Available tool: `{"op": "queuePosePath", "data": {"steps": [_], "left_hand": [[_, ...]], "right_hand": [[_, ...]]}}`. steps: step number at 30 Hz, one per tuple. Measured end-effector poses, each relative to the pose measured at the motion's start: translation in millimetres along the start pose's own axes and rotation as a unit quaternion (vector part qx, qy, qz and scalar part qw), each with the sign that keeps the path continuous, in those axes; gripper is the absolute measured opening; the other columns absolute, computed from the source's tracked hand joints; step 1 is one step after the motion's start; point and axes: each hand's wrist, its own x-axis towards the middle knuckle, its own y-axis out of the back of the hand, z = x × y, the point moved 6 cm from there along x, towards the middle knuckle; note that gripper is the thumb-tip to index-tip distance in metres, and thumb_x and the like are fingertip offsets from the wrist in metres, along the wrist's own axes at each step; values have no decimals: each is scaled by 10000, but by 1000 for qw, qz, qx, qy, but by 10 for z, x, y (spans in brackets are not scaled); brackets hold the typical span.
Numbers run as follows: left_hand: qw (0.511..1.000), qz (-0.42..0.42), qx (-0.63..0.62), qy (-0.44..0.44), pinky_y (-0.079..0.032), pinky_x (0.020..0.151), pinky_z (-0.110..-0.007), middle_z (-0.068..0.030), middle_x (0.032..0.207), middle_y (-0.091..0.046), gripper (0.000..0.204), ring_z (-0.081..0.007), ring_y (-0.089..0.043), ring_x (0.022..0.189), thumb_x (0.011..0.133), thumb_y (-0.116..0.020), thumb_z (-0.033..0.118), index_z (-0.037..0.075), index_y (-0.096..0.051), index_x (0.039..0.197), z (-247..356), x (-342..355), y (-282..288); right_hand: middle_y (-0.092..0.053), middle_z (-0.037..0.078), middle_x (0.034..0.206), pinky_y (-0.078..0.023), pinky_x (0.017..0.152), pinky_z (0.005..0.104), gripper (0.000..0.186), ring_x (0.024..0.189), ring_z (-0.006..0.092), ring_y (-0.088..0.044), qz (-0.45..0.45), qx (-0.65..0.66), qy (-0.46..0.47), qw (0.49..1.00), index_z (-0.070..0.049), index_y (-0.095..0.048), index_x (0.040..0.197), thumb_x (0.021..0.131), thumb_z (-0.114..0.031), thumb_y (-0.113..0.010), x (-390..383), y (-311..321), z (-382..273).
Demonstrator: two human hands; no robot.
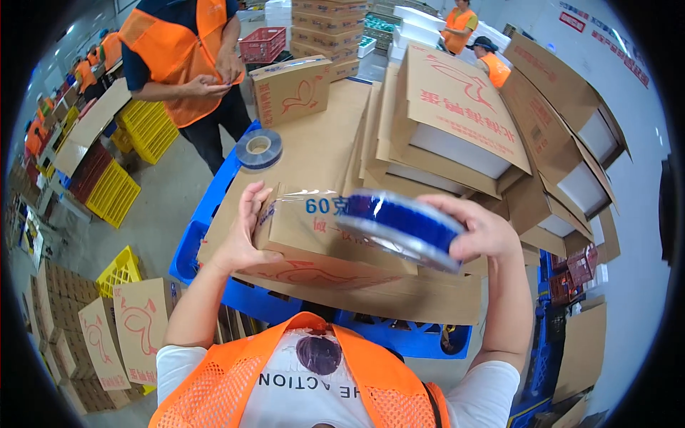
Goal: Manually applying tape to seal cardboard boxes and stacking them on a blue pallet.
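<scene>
A brown cardboard box (303, 232) with red printing lies before me on a flat cardboard sheet (428, 303). My left hand (250, 228) grips its left end, thumb on the near side and fingers toward the far side. In my right hand (481, 228) is a wide roll of clear packing tape (403, 225) with blue print, slightly blurred. A strip of tape (314, 196) runs from the roll across the top of the box to its left end. Beyond my left hand, a second tape roll (259, 149) lies flat on the cardboard.
Under the cardboard is a blue plastic pallet (187, 250). To the right stand several open boxes (457, 107) with white inserts. A closed box (291, 89) sits at the far end. A co-worker in an orange vest (175, 57) stands at the far left; yellow crates (114, 192) are on the floor.
</scene>
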Motion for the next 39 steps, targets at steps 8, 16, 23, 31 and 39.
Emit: {"op": "queuePosePath", "data": {"steps": [8,16,23,31,39], "left_hand": [[988,29,106,110,-135,1063,-316,-140,1421,-182,1030,-226,-156,1324,599,-750,233,33,-117,1387,-44,-482,547],[968,221,13,120,-322,951,-275,-98,1312,-389,699,-166,-387,1162,739,-609,109,64,-293,1361,-497,-893,947],[964,226,-2,140,-352,915,-256,-92,1274,-423,692,-149,-419,1120,735,-603,84,64,-304,1359,-510,-868,959],[962,220,-31,156,-332,945,-255,-83,1280,-420,717,-147,-429,1118,717,-627,62,73,-307,1358,-525,-783,948],[961,214,-58,166,-322,960,-264,-74,1265,-431,704,-148,-427,1123,716,-636,58,69,-327,1348,-568,-709,924]], "right_hand": [[-544,81,1134,-364,926,279,751,1035,151,-503,-6,45,-43,998,18,-448,1227,658,-397,-709,1010,-519,-105],[-525,88,1147,-364,929,294,863,1051,161,-487,-107,-118,-87,983,0,-408,1263,566,-344,-781,1454,-1115,-340],[-564,132,1111,-404,893,294,852,1023,238,-540,-143,-281,-201,927,-71,-412,1273,574,-414,-757,1072,-706,-326],[-545,137,1132,-391,904,298,894,1047,223,-513,-91,-198,-206,954,-36,-372,1293,591,-428,-761,613,-441,-145],[-619,137,1006,-457,795,291,664,900,201,-590,-78,-273,-366,886,-61,-575,1137,755,-603,-541,366,-317,177]]}}
